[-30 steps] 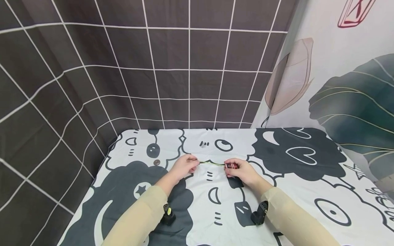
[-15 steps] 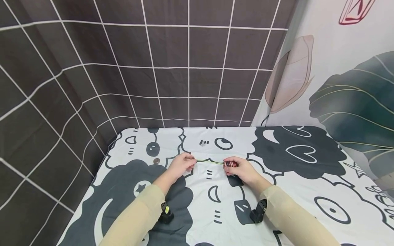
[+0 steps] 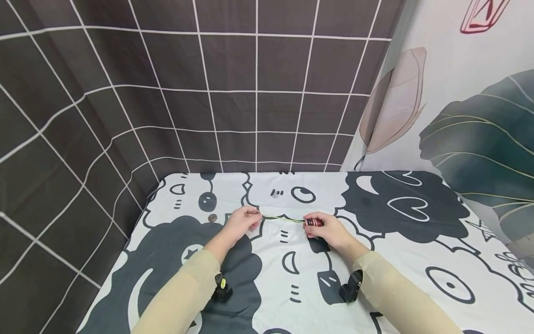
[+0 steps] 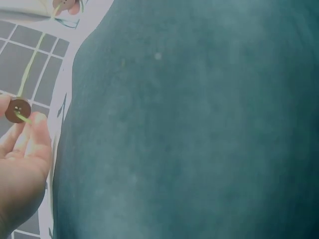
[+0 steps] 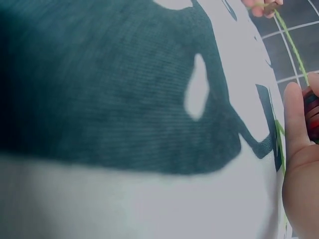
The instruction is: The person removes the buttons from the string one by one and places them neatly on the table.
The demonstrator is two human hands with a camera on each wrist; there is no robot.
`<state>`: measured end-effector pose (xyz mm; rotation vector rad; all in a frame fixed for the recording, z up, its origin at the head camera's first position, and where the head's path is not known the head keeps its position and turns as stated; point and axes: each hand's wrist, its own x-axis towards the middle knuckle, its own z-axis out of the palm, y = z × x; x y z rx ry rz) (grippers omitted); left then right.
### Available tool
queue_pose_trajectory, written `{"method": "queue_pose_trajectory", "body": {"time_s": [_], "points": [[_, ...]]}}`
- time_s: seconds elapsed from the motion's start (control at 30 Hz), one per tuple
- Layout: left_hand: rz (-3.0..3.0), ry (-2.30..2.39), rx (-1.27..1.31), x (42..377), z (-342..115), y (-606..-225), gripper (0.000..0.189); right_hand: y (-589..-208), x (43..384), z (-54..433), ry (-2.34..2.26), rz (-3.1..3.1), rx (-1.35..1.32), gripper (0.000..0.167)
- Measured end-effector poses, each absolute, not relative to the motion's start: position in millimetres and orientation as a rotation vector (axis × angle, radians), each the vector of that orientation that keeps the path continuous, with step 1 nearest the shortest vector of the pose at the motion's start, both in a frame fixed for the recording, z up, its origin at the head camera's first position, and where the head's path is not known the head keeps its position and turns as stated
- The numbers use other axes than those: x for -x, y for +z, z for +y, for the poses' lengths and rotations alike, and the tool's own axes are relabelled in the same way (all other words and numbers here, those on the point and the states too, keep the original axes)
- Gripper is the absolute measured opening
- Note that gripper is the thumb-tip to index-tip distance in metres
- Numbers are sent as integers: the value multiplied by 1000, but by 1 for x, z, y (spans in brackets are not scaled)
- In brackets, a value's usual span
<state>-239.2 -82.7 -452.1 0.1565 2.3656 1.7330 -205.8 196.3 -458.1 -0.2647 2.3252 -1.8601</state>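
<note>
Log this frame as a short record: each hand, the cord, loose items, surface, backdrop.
Left hand: holds a brown button, cord passing through it
Right hand: grips a red-and-dark striped stack
Cord: green, spans the gap between the hands
Loose item: small round brown piece, perhaps another button, lying left of the left hand
Surface: black-and-white cartoon-print cloth
Backdrop: dark grid-pattern fabric; leaf-print fabric at the picture's right
</note>
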Motion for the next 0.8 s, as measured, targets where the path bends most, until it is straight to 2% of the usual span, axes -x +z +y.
{"method": "queue_pose_trajectory", "body": {"time_s": [0.8], "points": [[2383,1835,-92,241,-95,-451,30,-457,206,197,-1903,2296,281,41]]}}
